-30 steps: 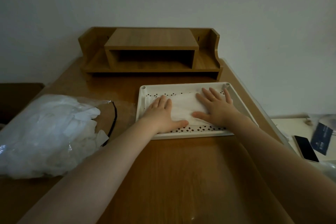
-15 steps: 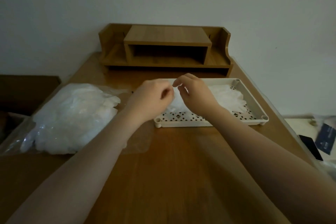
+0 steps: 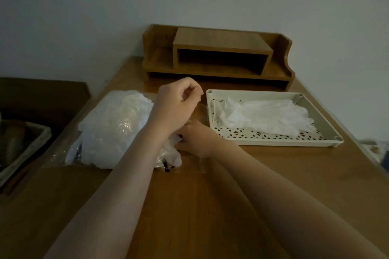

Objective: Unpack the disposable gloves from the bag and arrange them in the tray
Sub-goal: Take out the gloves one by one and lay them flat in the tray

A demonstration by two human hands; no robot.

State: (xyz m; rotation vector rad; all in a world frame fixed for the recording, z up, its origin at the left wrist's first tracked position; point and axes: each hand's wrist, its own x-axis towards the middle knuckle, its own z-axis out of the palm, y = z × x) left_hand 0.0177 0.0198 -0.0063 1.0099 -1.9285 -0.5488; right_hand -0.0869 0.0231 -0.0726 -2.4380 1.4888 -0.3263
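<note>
Thin translucent white disposable gloves are lying flat in the cream perforated plastic tray near the tabletop's right edge, while most are still filling the clear plastic bag at the left edge. The left hand is pinching the bag's mouth open (film barely visible), and the right hand is reaching inside, fingers hidden.

Bag mouth is crowded by both hands: left hand raised over it with fingers curled, right hand low at the opening, partly hidden under the left wrist. Bare desk is left open in front, crossed only by the 2 forearms. Tray is open from above, gloves laid flat inside. Rear edge is blocked by the wooden shelf.
</note>
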